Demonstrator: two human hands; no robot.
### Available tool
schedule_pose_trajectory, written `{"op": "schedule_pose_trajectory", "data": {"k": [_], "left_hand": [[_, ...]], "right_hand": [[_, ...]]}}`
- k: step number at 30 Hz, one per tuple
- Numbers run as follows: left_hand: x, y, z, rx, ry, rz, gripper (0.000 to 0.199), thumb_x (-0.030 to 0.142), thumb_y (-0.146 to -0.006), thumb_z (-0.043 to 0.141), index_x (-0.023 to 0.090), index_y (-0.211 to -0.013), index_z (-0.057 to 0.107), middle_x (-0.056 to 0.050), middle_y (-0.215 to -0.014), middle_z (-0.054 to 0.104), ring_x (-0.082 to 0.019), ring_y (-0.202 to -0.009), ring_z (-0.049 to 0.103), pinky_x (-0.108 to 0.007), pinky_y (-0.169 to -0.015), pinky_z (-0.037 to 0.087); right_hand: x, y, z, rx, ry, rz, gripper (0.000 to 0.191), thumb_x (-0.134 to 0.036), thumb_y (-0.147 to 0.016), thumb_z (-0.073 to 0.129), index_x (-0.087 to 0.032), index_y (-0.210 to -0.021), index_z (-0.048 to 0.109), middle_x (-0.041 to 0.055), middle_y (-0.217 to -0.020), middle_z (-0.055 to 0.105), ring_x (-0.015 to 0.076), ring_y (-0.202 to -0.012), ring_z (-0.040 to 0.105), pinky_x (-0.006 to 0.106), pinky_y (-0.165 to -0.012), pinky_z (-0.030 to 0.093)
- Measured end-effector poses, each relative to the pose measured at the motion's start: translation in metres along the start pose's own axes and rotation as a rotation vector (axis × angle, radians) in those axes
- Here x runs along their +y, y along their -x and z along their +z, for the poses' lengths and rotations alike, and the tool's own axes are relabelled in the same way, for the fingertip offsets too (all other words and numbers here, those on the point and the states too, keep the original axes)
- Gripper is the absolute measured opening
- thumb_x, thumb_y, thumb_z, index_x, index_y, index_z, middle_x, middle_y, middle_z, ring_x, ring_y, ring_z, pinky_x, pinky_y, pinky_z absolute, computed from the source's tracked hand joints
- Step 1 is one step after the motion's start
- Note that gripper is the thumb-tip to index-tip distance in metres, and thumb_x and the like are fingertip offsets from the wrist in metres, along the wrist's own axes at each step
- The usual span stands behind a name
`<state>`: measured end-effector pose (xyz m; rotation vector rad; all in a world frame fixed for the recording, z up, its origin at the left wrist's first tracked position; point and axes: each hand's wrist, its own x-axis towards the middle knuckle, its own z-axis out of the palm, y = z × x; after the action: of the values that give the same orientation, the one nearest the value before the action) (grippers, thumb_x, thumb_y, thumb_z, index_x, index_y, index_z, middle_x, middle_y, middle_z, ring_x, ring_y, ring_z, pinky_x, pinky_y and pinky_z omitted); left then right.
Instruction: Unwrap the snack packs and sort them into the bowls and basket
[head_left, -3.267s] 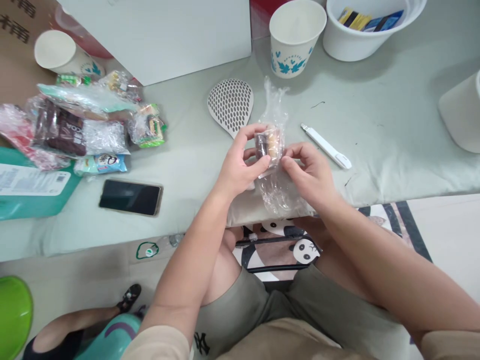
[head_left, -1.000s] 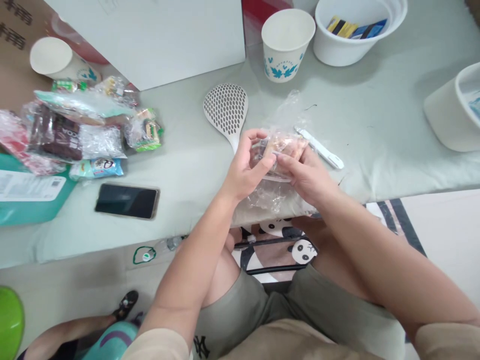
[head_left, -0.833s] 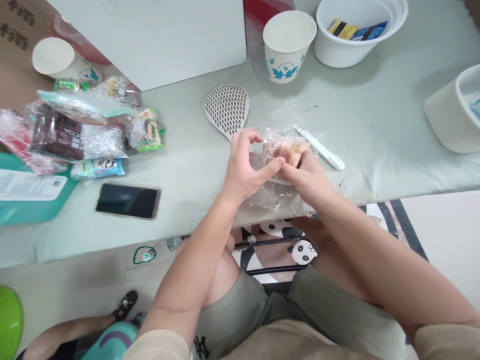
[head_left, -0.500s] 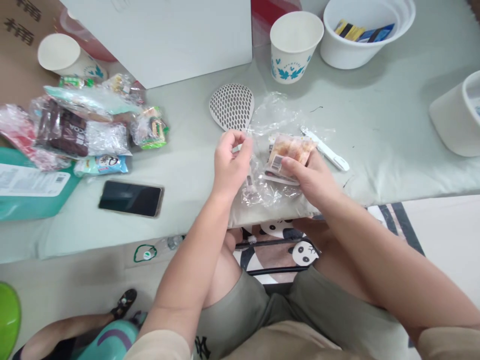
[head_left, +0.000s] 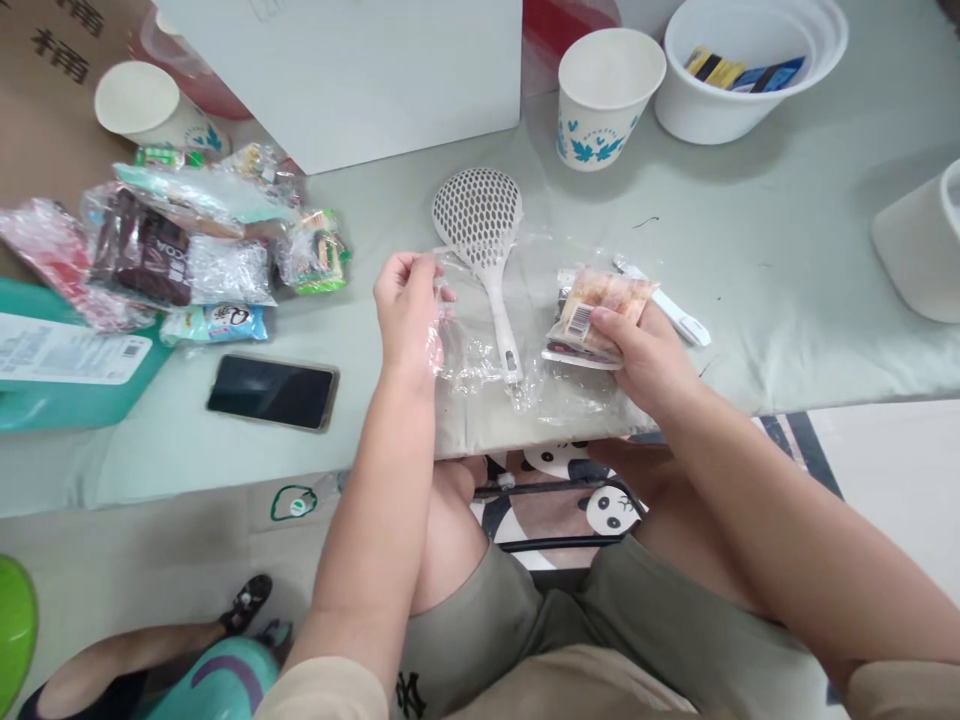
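Note:
My left hand (head_left: 407, 312) pinches the edge of a clear plastic bag (head_left: 469, 345), which spreads to the right across the table. A white slotted skimmer (head_left: 493, 290) lies beside that hand, with its perforated head away from me and its handle towards me. Part of the film overlaps the skimmer. My right hand (head_left: 651, 358) is closed around a few small food packets (head_left: 592, 310), thumb on top near a barcode. Whatever is under the top packet is mostly hidden. Just behind the right hand lies a white utility knife (head_left: 681, 318), partly covered.
A black phone (head_left: 272, 391) and a pile of wrapped snacks (head_left: 225, 268) lie on the left. Behind stand a white box (head_left: 405, 80), a paper cup (head_left: 606, 105) and a white tub (head_left: 709, 118) holding sachets. Another white container (head_left: 919, 245) is at the right edge.
My left hand has moved left from above the skimmer's handle, pulling the plastic bag out with it. The handle now shows. My right hand still grips the packets; the view has shifted slightly.

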<state>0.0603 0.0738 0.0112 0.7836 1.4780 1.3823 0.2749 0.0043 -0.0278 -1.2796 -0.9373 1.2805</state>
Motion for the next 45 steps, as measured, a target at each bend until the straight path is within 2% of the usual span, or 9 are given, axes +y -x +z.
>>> {"op": "schedule_pose_trajectory", "data": {"k": [10, 19, 24, 28, 30, 32, 35, 41, 45], "left_hand": [[0.003, -0.001, -0.007, -0.080, 0.019, 0.015, 0.017, 0.018, -0.087, 0.064, 0.021, -0.074, 0.055, 0.005, -0.058, 0.053, -0.005, -0.042, 0.038, -0.019, -0.038, 0.024], [0.005, 0.004, 0.001, -0.226, 0.002, -0.027, 0.018, 0.023, -0.085, 0.069, 0.020, -0.074, 0.055, 0.004, -0.059, 0.052, -0.005, -0.044, 0.038, -0.018, -0.040, 0.025], [0.003, 0.004, 0.008, -0.262, -0.014, -0.053, 0.018, 0.027, -0.084, 0.070, 0.021, -0.075, 0.056, 0.004, -0.059, 0.051, -0.006, -0.043, 0.036, -0.018, -0.038, 0.022], [0.004, 0.005, 0.012, -0.259, -0.001, -0.038, 0.019, 0.026, -0.082, 0.072, 0.021, -0.073, 0.056, 0.004, -0.058, 0.052, -0.007, -0.047, 0.041, -0.018, -0.039, 0.024], [0.005, 0.005, 0.014, -0.255, 0.004, -0.034, 0.019, 0.025, -0.082, 0.072, 0.020, -0.073, 0.057, 0.003, -0.058, 0.052, -0.007, -0.048, 0.042, -0.017, -0.040, 0.025], [0.006, 0.005, 0.015, -0.252, -0.002, -0.042, 0.019, 0.026, -0.081, 0.072, 0.020, -0.073, 0.057, 0.004, -0.058, 0.052, -0.006, -0.047, 0.041, -0.017, -0.040, 0.025], [0.007, 0.005, 0.017, -0.251, -0.018, -0.063, 0.020, 0.029, -0.080, 0.074, 0.020, -0.074, 0.057, 0.005, -0.056, 0.053, -0.006, -0.044, 0.037, -0.018, -0.038, 0.023], [0.010, 0.005, 0.021, -0.266, -0.043, -0.059, 0.021, 0.031, -0.082, 0.073, 0.021, -0.076, 0.056, 0.005, -0.059, 0.053, -0.005, -0.043, 0.035, -0.019, -0.037, 0.021], [0.008, 0.003, 0.024, -0.276, -0.040, -0.037, 0.019, 0.029, -0.084, 0.071, 0.021, -0.076, 0.056, 0.005, -0.058, 0.051, -0.005, -0.044, 0.035, -0.019, -0.038, 0.023]], "right_hand": [[-0.025, 0.005, -0.009, 0.104, -0.293, -0.018, 0.049, -0.047, -0.065, 0.086, -0.030, -0.108, 0.070, -0.0010, -0.103, 0.075, 0.0198, -0.092, 0.073, 0.038, -0.089, 0.063], [-0.059, -0.014, -0.034, 0.397, -0.335, -0.021, 0.024, -0.033, -0.064, 0.067, -0.027, -0.087, 0.065, 0.0015, -0.084, 0.070, 0.0249, -0.086, 0.071, 0.043, -0.075, 0.062], [-0.080, -0.054, -0.071, 0.436, -0.331, -0.129, 0.035, -0.020, -0.054, 0.056, -0.025, -0.086, 0.069, 0.0042, -0.095, 0.074, 0.0244, -0.089, 0.071, 0.042, -0.078, 0.062], [-0.103, -0.112, -0.106, 0.373, -0.149, -0.022, 0.029, -0.009, -0.068, 0.050, -0.022, -0.086, 0.069, 0.0001, -0.081, 0.070, 0.0142, -0.073, 0.069, 0.037, -0.074, 0.059], [-0.119, -0.142, -0.114, 0.499, -0.040, 0.024, 0.025, -0.003, -0.073, 0.046, -0.020, -0.081, 0.063, -0.0019, -0.081, 0.070, 0.0099, -0.071, 0.068, 0.033, -0.070, 0.053], [-0.134, -0.170, -0.115, 0.685, 0.245, 0.031, 0.015, -0.006, -0.076, 0.052, -0.019, -0.082, 0.053, 0.0010, -0.095, 0.072, 0.0145, -0.084, 0.072, 0.034, -0.066, 0.049], [-0.153, -0.201, -0.108, 0.804, 0.427, 0.010, 0.027, -0.013, -0.071, 0.064, -0.022, -0.081, 0.040, 0.0142, -0.123, 0.066, 0.0305, -0.111, 0.069, 0.035, -0.061, 0.046], [-0.168, -0.227, -0.101, 0.764, 0.636, -0.016, 0.032, -0.028, -0.069, 0.069, -0.023, -0.074, 0.038, 0.0206, -0.129, 0.062, 0.0390, -0.117, 0.064, 0.036, -0.056, 0.042], [-0.174, -0.223, -0.102, 0.740, 0.726, 0.027, 0.011, -0.019, -0.071, 0.065, -0.010, -0.075, 0.060, 0.0235, -0.117, 0.069, 0.0484, -0.122, 0.059, 0.040, -0.056, 0.038]]}}
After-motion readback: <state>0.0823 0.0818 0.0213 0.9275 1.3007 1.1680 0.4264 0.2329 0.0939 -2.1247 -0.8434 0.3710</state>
